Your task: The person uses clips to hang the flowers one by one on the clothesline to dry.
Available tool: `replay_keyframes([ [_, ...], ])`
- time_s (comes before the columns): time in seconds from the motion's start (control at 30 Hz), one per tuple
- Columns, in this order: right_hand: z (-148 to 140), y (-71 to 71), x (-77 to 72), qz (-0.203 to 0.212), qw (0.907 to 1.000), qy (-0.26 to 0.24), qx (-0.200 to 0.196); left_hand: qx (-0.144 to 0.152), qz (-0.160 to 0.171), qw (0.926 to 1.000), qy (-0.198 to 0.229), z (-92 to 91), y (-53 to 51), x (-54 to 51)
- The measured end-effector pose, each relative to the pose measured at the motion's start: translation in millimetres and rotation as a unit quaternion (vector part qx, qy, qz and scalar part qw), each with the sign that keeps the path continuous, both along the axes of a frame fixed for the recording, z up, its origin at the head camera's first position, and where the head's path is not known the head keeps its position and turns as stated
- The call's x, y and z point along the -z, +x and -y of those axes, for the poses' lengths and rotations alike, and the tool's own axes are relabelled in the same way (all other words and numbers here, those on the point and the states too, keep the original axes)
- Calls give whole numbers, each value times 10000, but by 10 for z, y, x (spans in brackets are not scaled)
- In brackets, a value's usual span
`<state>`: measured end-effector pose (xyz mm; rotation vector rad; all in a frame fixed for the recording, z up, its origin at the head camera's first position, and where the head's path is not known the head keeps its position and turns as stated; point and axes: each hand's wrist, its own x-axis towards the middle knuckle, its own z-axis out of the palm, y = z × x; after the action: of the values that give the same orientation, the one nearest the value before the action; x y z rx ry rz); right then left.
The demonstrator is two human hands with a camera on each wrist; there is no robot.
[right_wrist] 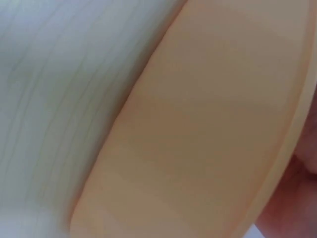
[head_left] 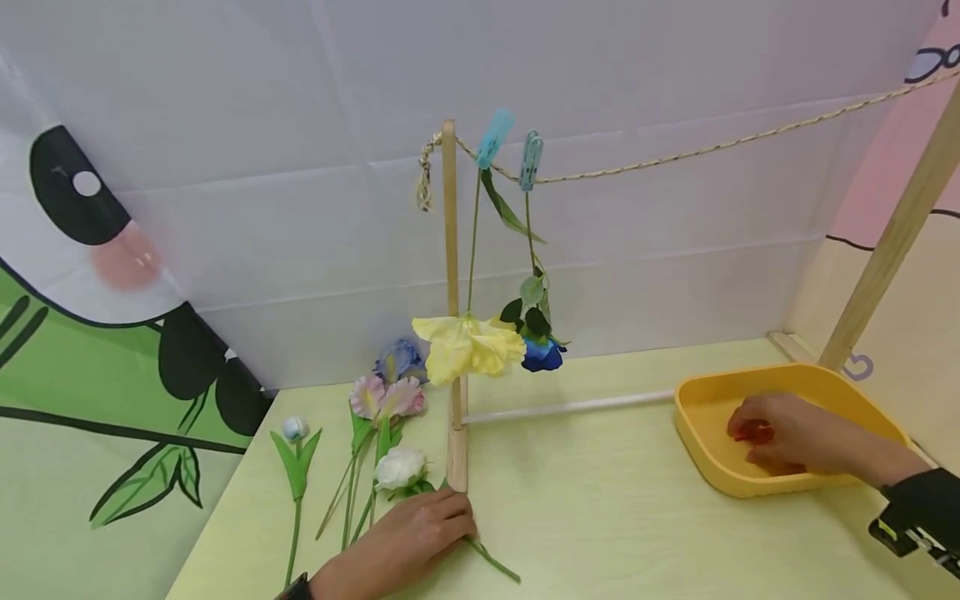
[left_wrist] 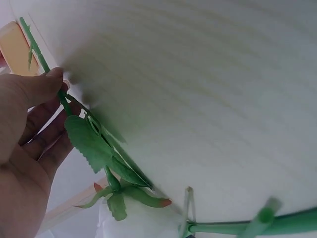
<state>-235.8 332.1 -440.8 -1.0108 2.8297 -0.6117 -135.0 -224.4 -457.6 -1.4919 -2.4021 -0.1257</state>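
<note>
Over the pale counter (head_left: 600, 517), a yellow flower (head_left: 468, 346) and a blue flower (head_left: 542, 356) hang from a rope (head_left: 675, 159). Near left, my left grip (head_left: 420, 529) pinches a white flower (head_left: 400, 468) by its stem; at right, inside the yellow tray (head_left: 716, 482), my right grip (head_left: 787, 436) curls round a red thing (head_left: 757, 434), mostly hidden.

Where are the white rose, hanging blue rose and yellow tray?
White rose (head_left: 401, 468): head view, on its petals.
Hanging blue rose (head_left: 542, 356): head view, on its petals.
Yellow tray (right_wrist: 193, 119): right wrist view, on its outer wall.
</note>
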Motion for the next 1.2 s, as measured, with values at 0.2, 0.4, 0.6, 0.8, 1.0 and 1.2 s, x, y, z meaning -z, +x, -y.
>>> replay_keyframes([
  [0.2, 50, -4, 6, -407, 9991, 60, -61, 103, -81, 9999, 22, -74, -5, -29],
  [0.4, 78, 1, -36, -171, 9998, 79, -39, 134, 140, 9997, 142, -133, -17, -79],
  [0.6, 93, -17, -43, -283, 9994, 219, -7, 164, 535, 9972, 488, -240, -9, -173],
  [0.8, 117, -11, -24, -676, 9975, 180, -61, 53, 1118, 9895, 914, -359, 8, -285],
  [1.0, 170, 2, -77, -813, 9965, -6, 190, 0, 1602, 9796, 1216, -473, 22, -376],
  [1.2, 249, 1, -173, -1611, 9860, -375, 213, -103, 2292, 9583, 1702, -646, 9, -476],
])
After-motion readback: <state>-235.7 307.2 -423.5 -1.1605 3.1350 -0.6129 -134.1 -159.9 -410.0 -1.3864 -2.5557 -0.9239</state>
